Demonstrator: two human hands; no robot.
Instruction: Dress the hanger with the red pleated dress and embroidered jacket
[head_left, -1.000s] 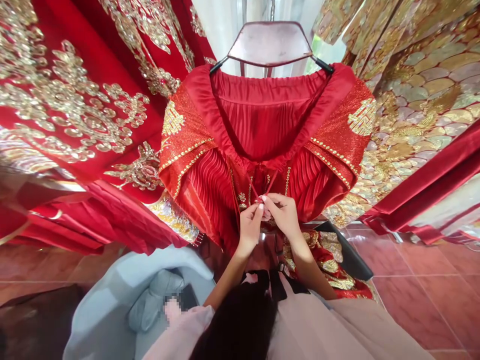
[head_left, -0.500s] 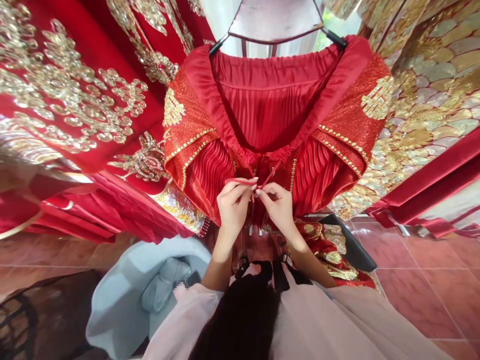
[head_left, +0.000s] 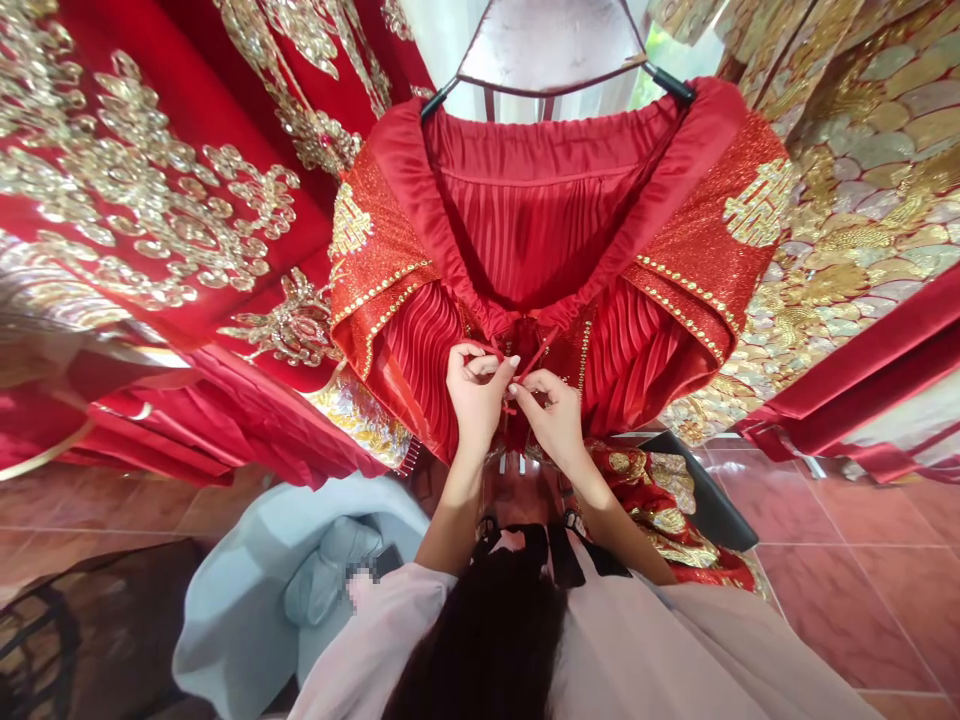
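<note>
A red pleated skirt point(head_left: 675, 205) with a gathered waistband and gold beaded trim hangs by its sides from the black clips of a hanger point(head_left: 670, 82). A thin red drawstring point(head_left: 541, 352) comes out at the front middle of the waistband. My left hand point(head_left: 477, 392) pinches one part of the drawstring between thumb and fingers. Close beside it, my right hand point(head_left: 551, 412) pinches the other part, the fingertips of both hands nearly touching. Whether a knot or loop lies between the fingertips, I cannot make out.
Red cloth with crystal beading point(head_left: 187, 210) hangs at the left, and a gold sequinned garment point(head_left: 862, 180) at the right. A pale blue armchair point(head_left: 232, 600) stands lower left. Red and gold fabric point(head_left: 660, 510) lies by a black edge point(head_left: 712, 500) over the tiled floor point(head_left: 840, 600).
My left hand has turned, and its fingers have shifted slightly up and curled differently on the drawstring. The right hand stays almost in place, still pinching. The view has shifted slightly.
</note>
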